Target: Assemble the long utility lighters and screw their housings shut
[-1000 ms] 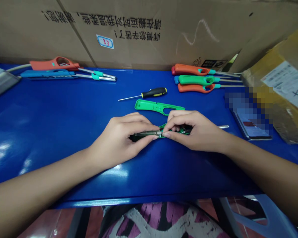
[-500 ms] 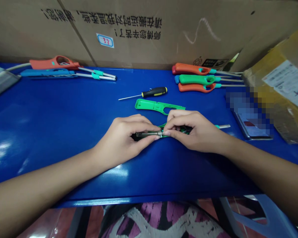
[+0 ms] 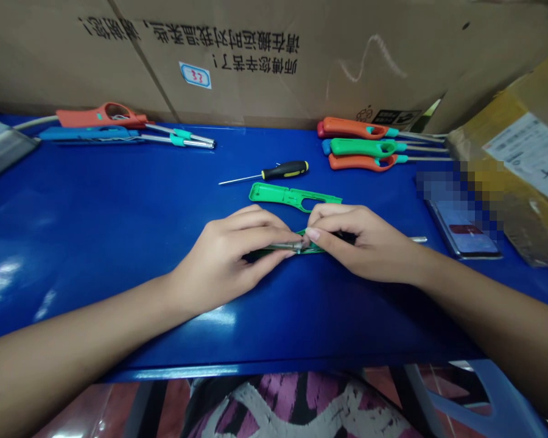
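Observation:
Both hands meet at the middle of the blue table [image 3: 95, 219] over an opened green lighter body [image 3: 313, 249], mostly hidden under the fingers. My left hand [image 3: 231, 255] pinches a clear slim tube inside it [image 3: 283, 246]. My right hand [image 3: 360, 243] is closed on the lighter's other end, thumb and forefinger pressed next to the tube. The lighter's metal nozzle tip [image 3: 419, 239] sticks out to the right of that hand. Just behind the hands lies a separate green shell half [image 3: 292, 196].
A black-and-yellow screwdriver [image 3: 274, 173] lies behind the shell. Three long lighters, orange and green [image 3: 360, 146], lie at the back right; an orange and a blue one [image 3: 105, 125] at the back left. A phone [image 3: 463, 234] is on the right. Cardboard boxes [image 3: 274, 55] line the back.
The lighter body has settled lower and flatter on the table, and my right thumb and forefinger have shifted a little along it. Both hands stay in place.

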A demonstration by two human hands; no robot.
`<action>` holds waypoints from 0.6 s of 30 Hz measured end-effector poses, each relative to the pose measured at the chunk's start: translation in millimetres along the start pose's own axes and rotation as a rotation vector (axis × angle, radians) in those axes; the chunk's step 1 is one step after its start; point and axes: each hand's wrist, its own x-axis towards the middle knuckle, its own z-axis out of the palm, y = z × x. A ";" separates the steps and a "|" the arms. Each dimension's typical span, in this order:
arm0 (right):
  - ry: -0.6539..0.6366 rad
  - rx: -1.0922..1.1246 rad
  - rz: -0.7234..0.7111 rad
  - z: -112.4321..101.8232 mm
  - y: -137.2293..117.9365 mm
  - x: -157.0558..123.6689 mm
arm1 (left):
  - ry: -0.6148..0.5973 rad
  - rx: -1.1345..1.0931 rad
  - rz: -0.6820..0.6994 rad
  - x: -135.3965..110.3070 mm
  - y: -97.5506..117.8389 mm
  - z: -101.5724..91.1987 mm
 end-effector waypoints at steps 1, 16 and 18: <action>-0.002 0.005 0.002 -0.2 -0.2 0.0 | -0.003 0.004 0.002 -0.1 -0.3 0.1; 0.040 -0.013 0.040 -1.6 -3.0 -1.3 | 0.009 0.025 -0.009 -1.1 -2.9 0.9; 0.037 -0.021 0.033 -3.0 -2.5 -2.3 | 0.028 0.029 -0.021 -1.2 -3.3 1.3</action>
